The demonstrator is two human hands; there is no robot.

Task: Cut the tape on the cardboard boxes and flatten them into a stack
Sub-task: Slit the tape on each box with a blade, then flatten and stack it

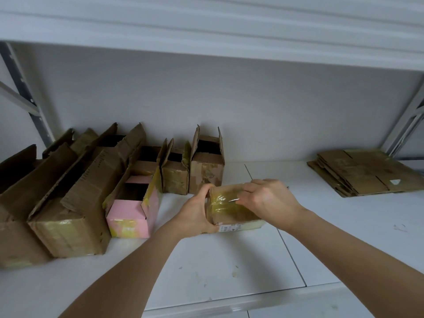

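A small taped cardboard box (231,211) lies on the white shelf (229,260) in the middle. My left hand (196,213) grips its left end, thumb over the top edge. My right hand (268,200) rests over the box's right side and holds a thin blade (234,200) whose tip touches the glossy yellowish tape on top. A stack of flattened boxes (360,172) lies at the far right of the shelf.
Several opened cardboard boxes (75,203) stand in a row along the left, among them a pink one (132,211) and a small brown one (207,171) near the wall. Another shelf board (206,42) hangs overhead. Metal uprights stand at both ends.
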